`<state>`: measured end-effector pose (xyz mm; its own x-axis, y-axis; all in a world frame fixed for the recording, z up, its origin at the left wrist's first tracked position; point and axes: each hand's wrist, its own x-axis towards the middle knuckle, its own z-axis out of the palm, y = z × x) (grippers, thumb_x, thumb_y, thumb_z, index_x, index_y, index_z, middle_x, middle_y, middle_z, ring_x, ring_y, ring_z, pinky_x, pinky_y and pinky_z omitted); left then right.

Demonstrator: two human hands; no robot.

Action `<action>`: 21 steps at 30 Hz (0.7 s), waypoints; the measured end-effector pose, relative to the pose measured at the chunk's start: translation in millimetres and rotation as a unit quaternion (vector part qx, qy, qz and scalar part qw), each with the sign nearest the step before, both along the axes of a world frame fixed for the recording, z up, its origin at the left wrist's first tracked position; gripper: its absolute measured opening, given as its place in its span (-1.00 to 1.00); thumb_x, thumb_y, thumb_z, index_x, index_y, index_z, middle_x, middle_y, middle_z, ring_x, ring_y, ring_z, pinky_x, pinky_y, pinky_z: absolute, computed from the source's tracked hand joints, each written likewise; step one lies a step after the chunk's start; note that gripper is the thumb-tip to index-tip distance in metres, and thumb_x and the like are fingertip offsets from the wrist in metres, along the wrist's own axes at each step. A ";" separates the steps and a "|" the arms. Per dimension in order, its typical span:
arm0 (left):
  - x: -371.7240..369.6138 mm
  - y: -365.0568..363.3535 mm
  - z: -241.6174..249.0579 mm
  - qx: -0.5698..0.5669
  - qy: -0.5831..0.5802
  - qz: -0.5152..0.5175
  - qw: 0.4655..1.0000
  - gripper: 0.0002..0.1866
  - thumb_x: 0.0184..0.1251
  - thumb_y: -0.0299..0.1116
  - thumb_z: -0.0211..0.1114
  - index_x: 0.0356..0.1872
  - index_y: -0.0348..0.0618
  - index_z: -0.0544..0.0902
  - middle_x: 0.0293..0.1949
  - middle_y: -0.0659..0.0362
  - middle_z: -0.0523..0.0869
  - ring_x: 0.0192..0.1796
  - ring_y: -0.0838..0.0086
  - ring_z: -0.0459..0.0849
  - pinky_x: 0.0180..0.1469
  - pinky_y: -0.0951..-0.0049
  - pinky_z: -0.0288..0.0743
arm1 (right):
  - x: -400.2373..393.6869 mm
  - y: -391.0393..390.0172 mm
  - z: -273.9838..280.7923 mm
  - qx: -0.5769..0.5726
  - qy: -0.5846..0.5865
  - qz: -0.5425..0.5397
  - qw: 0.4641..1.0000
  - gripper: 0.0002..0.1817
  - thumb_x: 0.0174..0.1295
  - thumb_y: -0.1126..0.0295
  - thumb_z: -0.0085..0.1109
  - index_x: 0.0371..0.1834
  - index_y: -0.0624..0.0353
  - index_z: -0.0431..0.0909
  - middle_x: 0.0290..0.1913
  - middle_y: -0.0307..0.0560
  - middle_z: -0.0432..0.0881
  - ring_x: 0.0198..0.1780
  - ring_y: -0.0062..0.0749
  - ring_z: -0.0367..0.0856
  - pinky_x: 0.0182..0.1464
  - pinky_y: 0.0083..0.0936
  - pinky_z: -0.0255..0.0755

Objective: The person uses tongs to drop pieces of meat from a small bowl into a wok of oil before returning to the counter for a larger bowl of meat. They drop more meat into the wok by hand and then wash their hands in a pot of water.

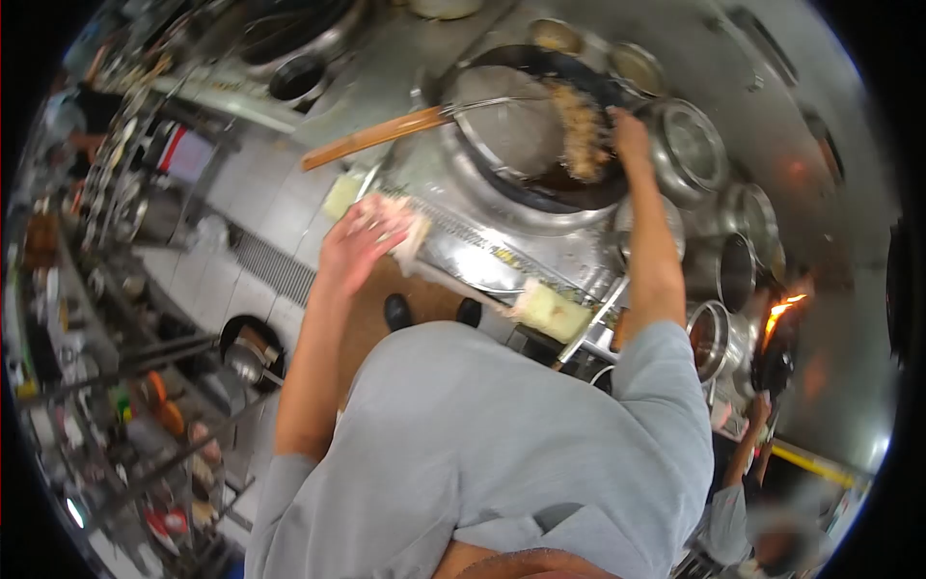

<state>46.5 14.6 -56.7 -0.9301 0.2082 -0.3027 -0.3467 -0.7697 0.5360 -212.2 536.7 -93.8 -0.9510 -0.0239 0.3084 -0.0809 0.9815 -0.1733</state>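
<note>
My left hand [359, 249] is closed over a bunched pinkish-white cloth [413, 232] at the front edge of the stove. My right hand [631, 137] reaches to the right rim of a large dark wok [540, 200], close beside a strip of golden-brown frying food [581, 135]. Its fingers are bent and blurred, so what they hold, if anything, does not show. A round mesh strainer [506, 121] lies across the left part of the wok. Its wooden handle [371, 138] sticks out to the left, untouched by either hand.
Metal pots [693, 145] line the right side of the stove. Beyond them, flames [779, 314] rise by another wok, where a co-worker's hand [760, 410] is. Folded yellowish cloths [555, 311] lie along the front edge. A rack with pans stands at left.
</note>
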 end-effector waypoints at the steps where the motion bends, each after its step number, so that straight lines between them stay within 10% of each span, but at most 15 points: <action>1: 0.2 -1.2 3.9 0.003 0.000 0.010 1.000 -0.52 0.21 -0.36 0.04 0.19 -0.23 0.38 0.19 -0.04 0.48 0.29 -0.13 0.45 0.37 -0.24 0.28 | 13.4 -26.1 22.9 -0.014 0.072 0.021 0.997 -0.66 0.33 0.40 -0.09 0.09 0.03 0.60 -0.09 0.17 0.68 -0.03 0.10 0.65 0.01 -0.06 0.51; 7: -26.5 20.8 26.0 0.115 0.122 -0.042 0.985 -0.47 0.13 -0.29 0.10 0.18 -0.19 0.39 0.21 -0.06 0.47 0.33 -0.15 0.38 0.38 -0.29 0.24 | 137.2 -214.0 103.5 -0.391 -0.147 0.230 0.879 -0.52 0.29 0.26 0.25 0.28 0.07 0.49 -0.02 -0.09 0.69 -0.07 -0.50 0.63 -0.03 -0.49 0.51; 10: -36.8 36.0 30.6 0.125 0.108 -0.054 0.985 -0.46 0.07 -0.29 0.14 0.17 -0.10 0.42 0.23 -0.03 0.47 0.33 -0.11 0.39 0.38 -0.31 0.22 | 176.6 -278.8 85.0 -0.520 -0.278 0.228 0.775 -0.42 0.25 0.26 0.30 0.34 0.09 0.40 0.03 0.02 0.67 -0.07 -0.45 0.65 -0.08 -0.48 0.54; 19: -31.8 38.2 7.7 0.084 0.039 -0.029 0.995 -0.62 0.25 -0.41 0.11 0.10 -0.06 0.36 0.18 -0.06 0.45 0.33 -0.04 0.38 0.34 -0.37 0.27 | 157.4 -259.7 47.3 -0.476 -0.258 0.166 0.824 -0.81 0.28 0.43 0.13 -0.15 0.33 0.58 -0.33 -0.15 0.65 -0.37 -0.50 0.64 -0.30 -0.52 0.53; 21: -32.5 35.0 3.7 0.109 0.041 -0.038 0.992 -0.63 0.26 -0.42 0.12 0.10 -0.05 0.36 0.18 -0.05 0.46 0.31 -0.03 0.39 0.34 -0.34 0.29 | 157.0 -260.3 45.1 -0.626 -0.321 0.163 0.692 -0.79 0.29 0.40 0.14 -0.11 0.31 0.54 -0.37 -0.20 0.60 -0.39 -0.54 0.58 -0.33 -0.56 0.49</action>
<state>14.0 49.7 -53.0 -0.9287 0.3314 -0.1665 -0.3707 -0.8436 0.3886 -55.2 276.3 -48.7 -0.9089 -0.3651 -0.2017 0.2250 -0.0220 -0.9741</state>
